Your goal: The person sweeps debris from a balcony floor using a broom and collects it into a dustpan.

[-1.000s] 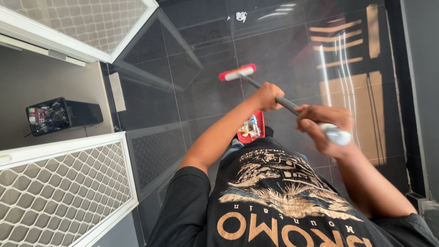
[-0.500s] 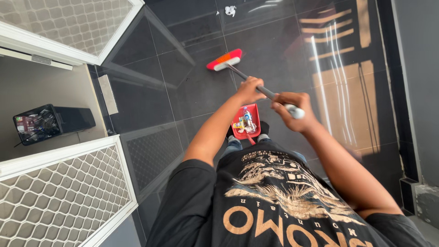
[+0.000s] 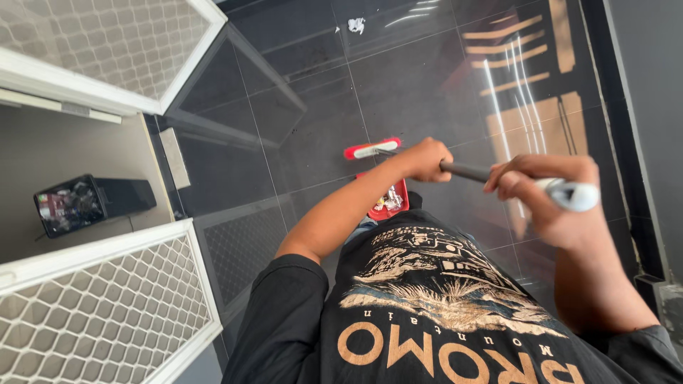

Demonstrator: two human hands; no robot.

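Observation:
Both my hands grip a broom with a dark handle (image 3: 466, 171). My left hand (image 3: 425, 158) holds the handle partway down. My right hand (image 3: 548, 195) is closed around its pale top end, close to the camera. The red broom head (image 3: 372, 148) with white bristles rests on the dark tiled floor. It lies right at the far edge of a red dustpan (image 3: 390, 201). The dustpan holds several bits of litter and sits on the floor by my feet, partly hidden behind my left forearm and my black printed shirt.
A white scrap of paper (image 3: 356, 25) lies on the floor farther ahead. To the left, a black bin (image 3: 89, 201) full of rubbish stands beyond two white mesh door panels (image 3: 107, 299). A dark wall base (image 3: 644, 142) runs along the right.
The broom head has been drawn back across the floor to the dustpan's edge. My right hand has moved right and nearer the camera, and my left hand has shifted right.

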